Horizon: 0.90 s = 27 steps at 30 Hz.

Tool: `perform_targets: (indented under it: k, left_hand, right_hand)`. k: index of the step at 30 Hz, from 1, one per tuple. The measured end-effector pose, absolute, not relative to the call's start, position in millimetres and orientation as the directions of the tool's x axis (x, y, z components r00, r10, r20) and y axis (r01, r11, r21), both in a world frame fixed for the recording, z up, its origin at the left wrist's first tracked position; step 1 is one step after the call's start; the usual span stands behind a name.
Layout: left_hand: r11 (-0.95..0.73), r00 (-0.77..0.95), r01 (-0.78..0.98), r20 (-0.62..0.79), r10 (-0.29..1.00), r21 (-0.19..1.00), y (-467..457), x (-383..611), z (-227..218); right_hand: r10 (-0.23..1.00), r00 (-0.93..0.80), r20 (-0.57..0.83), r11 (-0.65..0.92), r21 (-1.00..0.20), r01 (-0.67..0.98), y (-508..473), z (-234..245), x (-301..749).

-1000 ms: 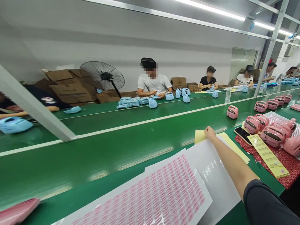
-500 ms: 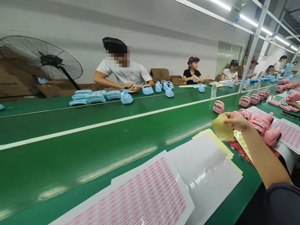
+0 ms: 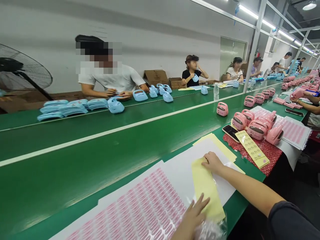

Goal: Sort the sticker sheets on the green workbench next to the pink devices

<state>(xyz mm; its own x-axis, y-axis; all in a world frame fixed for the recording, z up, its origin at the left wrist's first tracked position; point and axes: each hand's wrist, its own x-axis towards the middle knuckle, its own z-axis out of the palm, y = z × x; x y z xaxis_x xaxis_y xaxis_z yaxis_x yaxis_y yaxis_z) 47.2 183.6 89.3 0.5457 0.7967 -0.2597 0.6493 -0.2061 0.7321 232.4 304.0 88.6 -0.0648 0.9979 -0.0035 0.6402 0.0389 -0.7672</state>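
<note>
Yellow paper (image 3: 203, 181), pinched by our right hand (image 3: 213, 162), now has our spread-fingered left hand (image 3: 192, 216) over it, suggesting two-handed handling

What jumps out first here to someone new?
Probably the yellow strip in the foreground, its far end in the right hand and the left hand with fingers spread at its nearer part. Next, the sheet of pink ovals at bottom centre, left of the strip. Then the colour split: clustered pink cases at right, blue cases across the green surface.
</note>
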Motion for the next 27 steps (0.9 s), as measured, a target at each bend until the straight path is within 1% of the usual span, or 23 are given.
perform_targets:
  k: [1, 2, 3, 5, 7, 10, 13, 17, 23, 27]
  left_hand:
    - [-0.226, 0.627, 0.621, -0.303, 0.717, 0.750, 190.6, 62.1, 96.3]
    - [-0.225, 0.674, 0.609, -0.346, 0.653, 0.760, 196.4, 74.6, 101.6]
    - [-0.201, 0.669, 0.622, -0.380, 0.638, 0.757, 200.9, 84.3, 104.8]
    - [-0.124, 0.615, 0.652, -0.427, 0.662, 0.748, 205.5, 94.7, 105.0]
    - [-0.050, 0.553, 0.659, -0.439, 0.708, 0.751, 205.4, 96.4, 100.4]
    - [0.002, 0.494, 0.639, -0.413, 0.765, 0.769, 201.0, 94.6, 94.0]
    - [0.011, 0.463, 0.611, -0.369, 0.806, 0.791, 197.4, 95.2, 92.5]
    - [-0.005, 0.460, 0.600, -0.340, 0.820, 0.800, 196.8, 96.6, 91.5]
    - [-0.049, 0.464, 0.614, -0.310, 0.830, 0.788, 196.9, 97.3, 89.5]
    - [-0.103, 0.478, 0.604, -0.256, 0.840, 0.791, 197.0, 98.6, 89.5]
  right_hand:
    - [0.999, -0.040, 0.004, 0.029, -0.772, 0.635, 298.6, 89.9, 238.1]
    - [1.000, -0.006, 0.007, 0.009, -0.778, 0.628, 292.7, 91.7, 246.8]
    - [0.999, 0.033, 0.001, -0.020, -0.786, 0.618, 286.3, 93.3, 257.9]
    - [0.991, 0.122, -0.050, -0.113, -0.800, 0.589, 272.3, 95.4, 284.6]
    - [0.971, 0.179, -0.155, -0.229, -0.807, 0.544, 257.8, 95.5, 311.0]
    - [0.938, 0.197, -0.285, -0.346, -0.805, 0.482, 239.0, 95.8, 337.9]
    - [0.924, 0.211, -0.320, -0.383, -0.808, 0.448, 226.7, 98.9, 347.4]
    - [0.906, 0.245, -0.345, -0.419, -0.818, 0.395, 217.6, 101.9, 348.4]
    - [0.906, 0.267, -0.329, -0.404, -0.858, 0.317, 209.6, 97.4, 348.7]
    - [0.900, 0.267, -0.344, -0.408, -0.880, 0.242, 207.2, 95.3, 348.3]
